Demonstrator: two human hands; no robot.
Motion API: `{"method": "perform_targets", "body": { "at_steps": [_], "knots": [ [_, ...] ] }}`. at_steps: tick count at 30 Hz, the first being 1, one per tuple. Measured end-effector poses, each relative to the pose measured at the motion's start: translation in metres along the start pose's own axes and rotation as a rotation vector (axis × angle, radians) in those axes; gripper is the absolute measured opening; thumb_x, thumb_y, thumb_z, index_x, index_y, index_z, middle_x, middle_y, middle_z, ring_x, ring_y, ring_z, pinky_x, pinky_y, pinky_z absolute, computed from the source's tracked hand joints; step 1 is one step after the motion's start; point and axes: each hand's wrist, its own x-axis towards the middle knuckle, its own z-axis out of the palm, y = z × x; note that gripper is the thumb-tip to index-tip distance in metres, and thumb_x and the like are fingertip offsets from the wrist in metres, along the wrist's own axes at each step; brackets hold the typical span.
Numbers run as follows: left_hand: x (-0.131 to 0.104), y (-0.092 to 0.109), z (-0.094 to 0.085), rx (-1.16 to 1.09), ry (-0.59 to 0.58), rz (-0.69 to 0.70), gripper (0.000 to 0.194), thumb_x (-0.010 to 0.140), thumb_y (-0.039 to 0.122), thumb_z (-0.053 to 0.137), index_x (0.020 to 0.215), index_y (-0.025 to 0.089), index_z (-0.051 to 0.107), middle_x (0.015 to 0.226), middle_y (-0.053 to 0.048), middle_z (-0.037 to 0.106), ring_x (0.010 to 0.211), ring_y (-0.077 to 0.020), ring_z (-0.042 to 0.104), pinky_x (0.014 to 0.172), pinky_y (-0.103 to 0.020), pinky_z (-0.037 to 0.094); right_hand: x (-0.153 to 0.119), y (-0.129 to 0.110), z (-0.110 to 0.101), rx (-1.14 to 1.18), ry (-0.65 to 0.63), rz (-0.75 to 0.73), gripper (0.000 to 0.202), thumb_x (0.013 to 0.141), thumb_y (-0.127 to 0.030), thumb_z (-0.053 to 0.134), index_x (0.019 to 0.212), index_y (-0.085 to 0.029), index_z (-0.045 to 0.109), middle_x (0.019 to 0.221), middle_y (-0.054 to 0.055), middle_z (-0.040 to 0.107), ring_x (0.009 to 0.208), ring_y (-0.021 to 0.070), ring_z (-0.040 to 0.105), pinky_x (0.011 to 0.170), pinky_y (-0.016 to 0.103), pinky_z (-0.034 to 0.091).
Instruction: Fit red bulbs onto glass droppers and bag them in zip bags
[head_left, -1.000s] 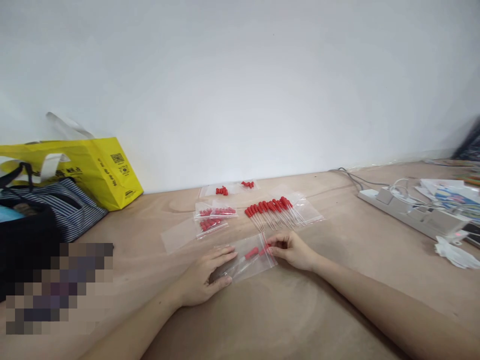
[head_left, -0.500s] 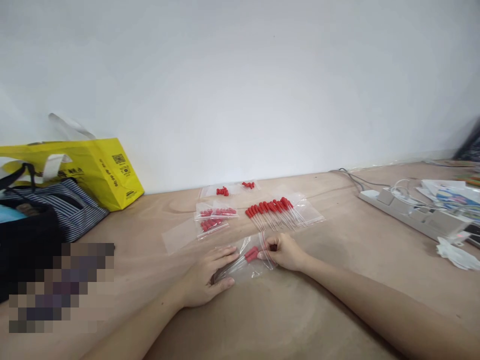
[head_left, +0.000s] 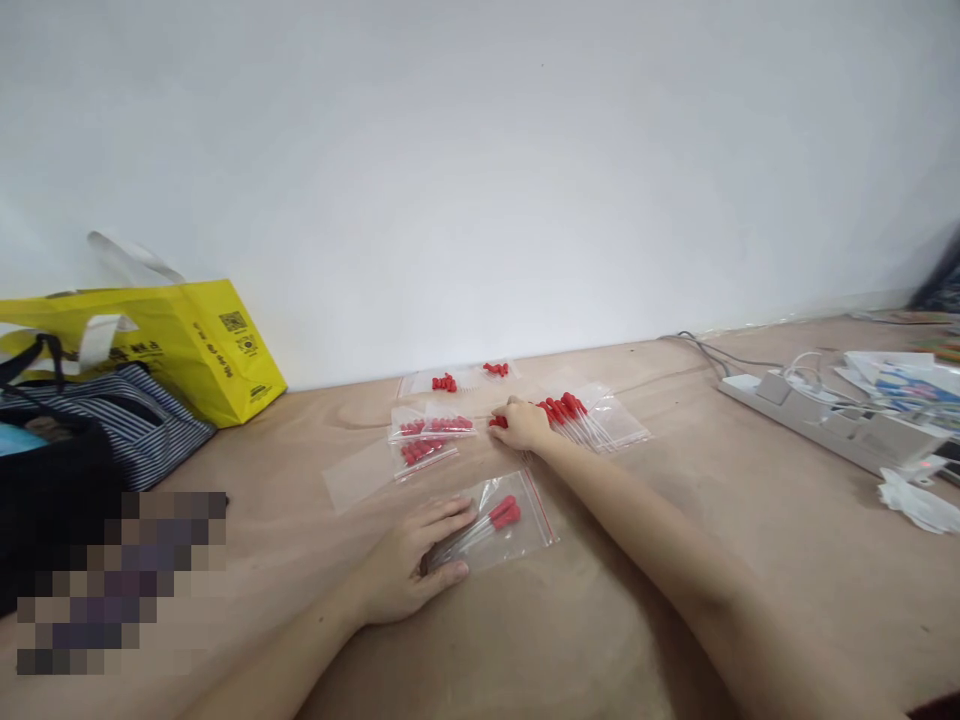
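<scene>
Under the spread fingers of my left hand (head_left: 409,560) lies the left end of a clear zip bag (head_left: 529,535), pressed to the table. Inside it are a few droppers (head_left: 504,512) with red rubber bulbs and clear stems. My right hand (head_left: 521,425) is farther up, its fingers closed at the left end of a row of loose red-bulbed droppers (head_left: 574,408). One red bulb shows at its fingertips; the stem is hidden by the hand. Left of this row lie filled zip bags (head_left: 426,455) with red bulbs showing through.
Two small red clusters (head_left: 445,383) rest on clear plastic near the wall. A power strip (head_left: 825,420) with plugs and cables, a crumpled tissue (head_left: 919,503) and papers are at the right. A yellow bag (head_left: 217,350) and a striped bag (head_left: 161,420) stand at the left.
My right hand has let go of the zip bag's open end and moved up to the loose droppers. My left hand stays on the bag.
</scene>
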Motion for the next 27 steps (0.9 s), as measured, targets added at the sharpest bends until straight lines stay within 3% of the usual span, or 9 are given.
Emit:
{"method": "perform_targets", "body": {
  "at_steps": [7, 12, 16, 18, 20, 23, 27],
  "knots": [
    [-0.001, 0.002, 0.0, -0.006, -0.004, 0.001, 0.049, 0.081, 0.041, 0.046, 0.127, 0.026, 0.037, 0.135, -0.004, 0.037, 0.123, -0.0232, 0.033, 0.101, -0.044, 0.029, 0.008, -0.008, 0.008, 0.089, 0.041, 0.03, 0.012, 0.068, -0.027, 0.057, 0.074, -0.019, 0.063, 0.098, 0.006, 0.057, 0.087, 0.0213, 0.056, 0.074, 0.031, 0.04],
    [-0.001, 0.003, 0.0, -0.014, 0.007, -0.006, 0.049, 0.08, 0.041, 0.047, 0.126, 0.025, 0.039, 0.134, -0.004, 0.038, 0.123, -0.0231, 0.034, 0.101, -0.044, 0.029, 0.004, 0.006, -0.006, 0.307, 0.152, 0.093, 0.016, 0.078, -0.03, 0.045, 0.083, -0.017, 0.053, 0.081, 0.003, 0.061, 0.075, 0.0137, 0.058, 0.066, 0.025, 0.043],
    [-0.001, 0.003, 0.0, -0.007, 0.009, -0.014, 0.049, 0.08, 0.04, 0.047, 0.126, 0.024, 0.039, 0.134, -0.004, 0.038, 0.123, -0.0231, 0.034, 0.101, -0.043, 0.03, -0.027, 0.032, -0.024, 0.51, 0.267, 0.157, 0.024, 0.085, -0.035, 0.03, 0.093, -0.017, 0.041, 0.07, 0.001, 0.058, 0.057, 0.01, 0.056, 0.052, 0.022, 0.043],
    [0.0, 0.004, -0.001, -0.001, 0.01, -0.012, 0.05, 0.08, 0.04, 0.047, 0.126, 0.024, 0.038, 0.134, -0.004, 0.038, 0.122, -0.0228, 0.034, 0.1, -0.043, 0.03, -0.05, 0.044, -0.03, 0.841, 0.346, 0.225, 0.026, 0.08, -0.043, 0.039, 0.088, -0.019, 0.039, 0.062, -0.003, 0.055, 0.046, 0.0092, 0.05, 0.043, 0.021, 0.04],
    [0.001, 0.004, -0.001, 0.008, 0.013, -0.006, 0.05, 0.08, 0.039, 0.047, 0.127, 0.024, 0.037, 0.133, -0.004, 0.039, 0.122, -0.0225, 0.034, 0.1, -0.042, 0.031, -0.073, 0.051, -0.033, 1.028, 0.389, 0.263, 0.032, 0.073, -0.048, 0.049, 0.082, -0.02, 0.04, 0.058, -0.005, 0.052, 0.042, 0.0081, 0.047, 0.039, 0.02, 0.037],
    [0.002, 0.004, -0.002, 0.014, 0.02, 0.004, 0.05, 0.08, 0.039, 0.048, 0.127, 0.025, 0.038, 0.132, -0.004, 0.04, 0.121, -0.0227, 0.036, 0.1, -0.042, 0.031, -0.095, 0.053, -0.032, 1.129, 0.423, 0.33, 0.034, 0.067, -0.049, 0.057, 0.076, -0.02, 0.041, 0.056, -0.005, 0.052, 0.043, 0.0074, 0.047, 0.04, 0.019, 0.038],
    [0.002, 0.005, -0.003, 0.011, 0.034, 0.009, 0.048, 0.08, 0.039, 0.048, 0.126, 0.026, 0.039, 0.132, -0.004, 0.04, 0.121, -0.023, 0.036, 0.1, -0.042, 0.031, -0.105, 0.042, -0.024, 1.238, 0.396, 0.419, 0.033, 0.066, -0.045, 0.06, 0.075, -0.02, 0.041, 0.057, -0.004, 0.055, 0.044, 0.0075, 0.049, 0.041, 0.02, 0.041]
  ]
}}
